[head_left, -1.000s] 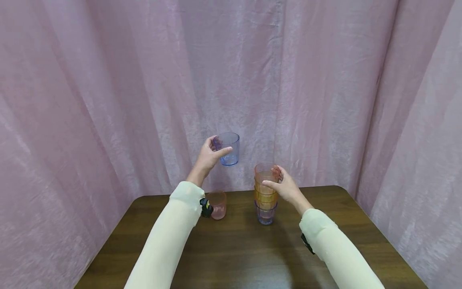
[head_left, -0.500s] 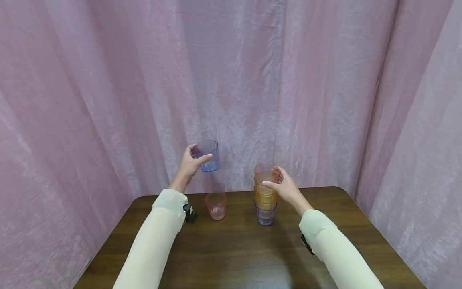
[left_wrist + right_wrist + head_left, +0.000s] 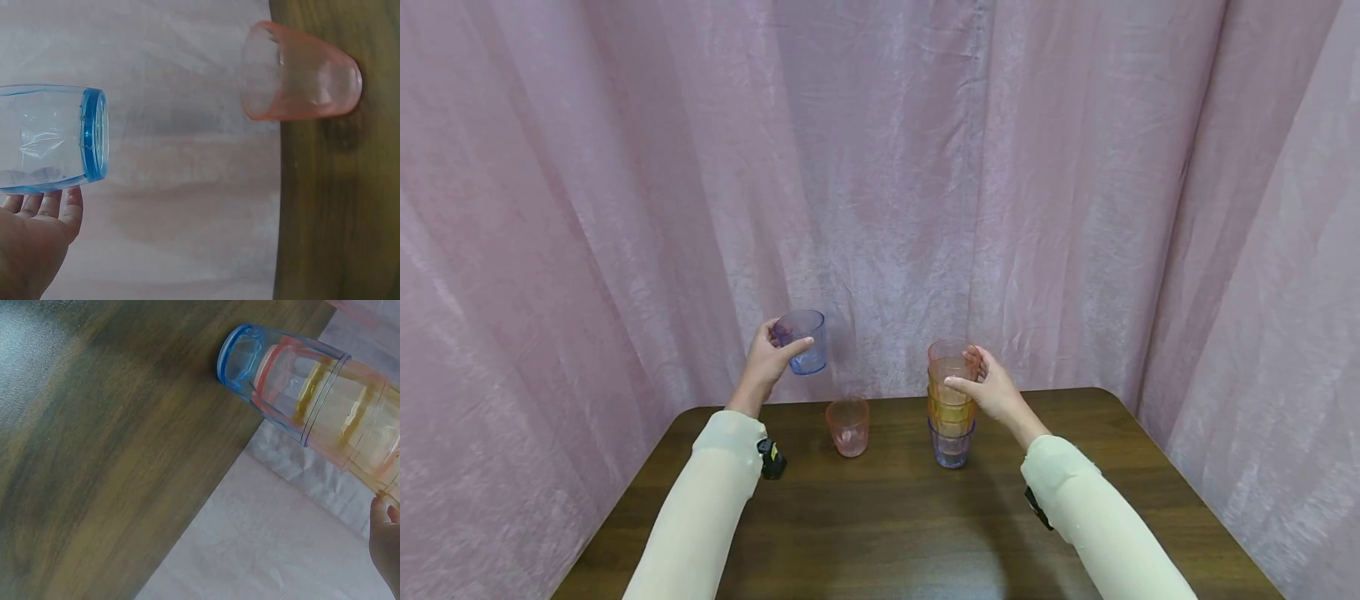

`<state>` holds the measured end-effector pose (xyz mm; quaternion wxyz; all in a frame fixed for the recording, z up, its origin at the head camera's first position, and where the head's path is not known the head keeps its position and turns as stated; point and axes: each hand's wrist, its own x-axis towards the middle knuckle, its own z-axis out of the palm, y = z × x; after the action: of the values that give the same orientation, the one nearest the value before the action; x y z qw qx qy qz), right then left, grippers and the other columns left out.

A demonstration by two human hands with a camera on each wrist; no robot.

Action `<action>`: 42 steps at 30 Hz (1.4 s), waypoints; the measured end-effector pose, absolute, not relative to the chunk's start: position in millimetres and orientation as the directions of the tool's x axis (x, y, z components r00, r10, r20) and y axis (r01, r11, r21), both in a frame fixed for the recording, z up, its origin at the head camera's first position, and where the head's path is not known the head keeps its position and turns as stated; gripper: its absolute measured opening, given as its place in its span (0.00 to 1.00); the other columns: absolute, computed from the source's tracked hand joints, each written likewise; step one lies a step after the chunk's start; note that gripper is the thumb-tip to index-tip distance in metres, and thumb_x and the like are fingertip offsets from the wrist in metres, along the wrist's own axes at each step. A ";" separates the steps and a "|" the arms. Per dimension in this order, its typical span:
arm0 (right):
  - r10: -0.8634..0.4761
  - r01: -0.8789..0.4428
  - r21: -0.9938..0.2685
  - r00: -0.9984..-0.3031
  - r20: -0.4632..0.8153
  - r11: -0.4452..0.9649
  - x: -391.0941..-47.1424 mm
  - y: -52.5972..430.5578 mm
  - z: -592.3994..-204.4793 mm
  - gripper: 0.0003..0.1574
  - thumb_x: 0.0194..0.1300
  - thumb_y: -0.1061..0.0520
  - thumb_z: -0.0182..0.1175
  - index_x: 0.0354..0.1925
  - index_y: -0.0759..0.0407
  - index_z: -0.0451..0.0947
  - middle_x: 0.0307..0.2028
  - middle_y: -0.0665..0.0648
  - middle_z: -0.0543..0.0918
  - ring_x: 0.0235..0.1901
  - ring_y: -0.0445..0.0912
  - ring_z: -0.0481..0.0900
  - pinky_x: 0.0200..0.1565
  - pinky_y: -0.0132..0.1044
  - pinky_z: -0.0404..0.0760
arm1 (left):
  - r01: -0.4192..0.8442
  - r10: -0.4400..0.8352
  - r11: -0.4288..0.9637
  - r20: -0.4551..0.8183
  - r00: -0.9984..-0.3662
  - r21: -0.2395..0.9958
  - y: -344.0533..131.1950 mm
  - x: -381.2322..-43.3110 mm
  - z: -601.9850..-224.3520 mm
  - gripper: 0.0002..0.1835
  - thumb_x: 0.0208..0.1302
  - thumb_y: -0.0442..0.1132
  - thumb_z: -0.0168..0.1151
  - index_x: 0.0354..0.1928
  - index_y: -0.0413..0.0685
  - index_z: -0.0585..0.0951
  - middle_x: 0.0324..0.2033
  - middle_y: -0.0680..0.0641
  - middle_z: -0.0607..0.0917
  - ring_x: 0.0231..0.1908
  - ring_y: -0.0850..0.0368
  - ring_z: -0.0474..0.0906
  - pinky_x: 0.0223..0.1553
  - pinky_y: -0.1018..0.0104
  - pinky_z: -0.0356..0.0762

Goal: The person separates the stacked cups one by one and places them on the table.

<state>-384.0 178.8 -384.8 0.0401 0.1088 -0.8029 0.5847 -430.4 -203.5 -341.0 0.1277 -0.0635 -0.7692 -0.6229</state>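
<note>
My left hand (image 3: 765, 364) holds a clear blue cup (image 3: 808, 354) upright in the air, thumb on its near side and fingers around the back. In the left wrist view the blue cup (image 3: 50, 137) fills the left edge, above the fingers. A single pink cup (image 3: 848, 429) stands upright on the table, below and right of that hand. To the right is a stack of nested cups (image 3: 951, 408), blue at the bottom, orange and yellow above. My right hand (image 3: 994, 387) grips the stack's top orange cup. The right wrist view shows the stack's blue base (image 3: 240, 359) on the table.
The brown wooden table (image 3: 880, 525) has its far edge close to a pink curtain (image 3: 880, 167). More curtain hangs on both sides. Dark wrist cameras (image 3: 772, 460) sit at the cream sleeves (image 3: 692, 508).
My left hand has carried the blue cup left and down, away from the stack, uncovering the pink cup. The right hand and the stack stay nearly still.
</note>
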 end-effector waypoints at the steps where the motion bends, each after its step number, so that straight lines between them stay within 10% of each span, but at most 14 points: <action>1: -0.127 -0.226 -0.926 -0.972 0.196 0.301 -385.6 179.2 -386.7 0.61 0.64 0.48 0.69 0.77 0.65 0.41 0.75 0.65 0.56 0.74 0.60 0.49 0.72 0.50 0.52 | 0.250 -0.066 0.227 0.271 -0.960 0.941 -205.8 -429.9 -342.7 0.47 0.59 0.46 0.73 0.73 0.40 0.55 0.63 0.38 0.66 0.64 0.43 0.62 0.65 0.50 0.64; 42: -0.107 -0.222 -0.923 -0.974 0.198 0.315 -388.2 179.9 -393.4 0.61 0.63 0.45 0.69 0.78 0.61 0.43 0.74 0.60 0.59 0.75 0.56 0.50 0.72 0.51 0.53 | 0.113 -0.114 0.226 0.141 -0.983 0.968 -236.4 -417.4 -438.4 0.46 0.58 0.39 0.74 0.69 0.34 0.55 0.63 0.34 0.64 0.63 0.42 0.61 0.65 0.50 0.61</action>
<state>-388.2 179.9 -393.4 0.0497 0.1016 -0.8093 0.5764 -417.4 -236.4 -438.4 0.0911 0.0005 -0.7776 -0.6221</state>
